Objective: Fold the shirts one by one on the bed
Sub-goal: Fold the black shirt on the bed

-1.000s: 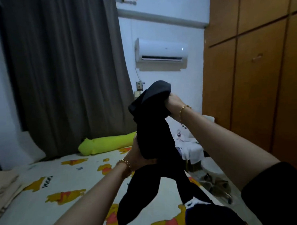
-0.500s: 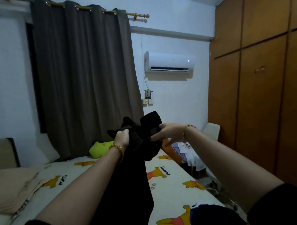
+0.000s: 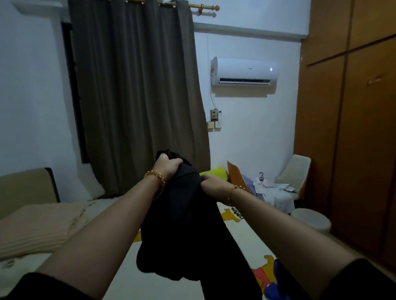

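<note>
Bed with white sheet printed with yellow cartoon bears (image 3: 130,291): one. Broad and flat, likely where the fold gets laid out.

Beige ribbed folded blanket (image 3: 33,227): one, on the bed's left side, apart from the work.

Black soft-cloth shirt (image 3: 188,228): one. It hangs bunched in the air above the bed, probably held high to find the collar or shoulders.

Blue cloth bundle (image 3: 276,286): one, at the lower right edge; can't tell if it is a shirt.

Left hand (image 3: 168,167) and right hand (image 3: 212,183): two, close together, fingers (image 3: 174,162) curled tight into the shirt's top.

Gold chain bracelet on left wrist (image 3: 156,181) and thinner gold bracelet on right wrist (image 3: 233,191): two.
</note>
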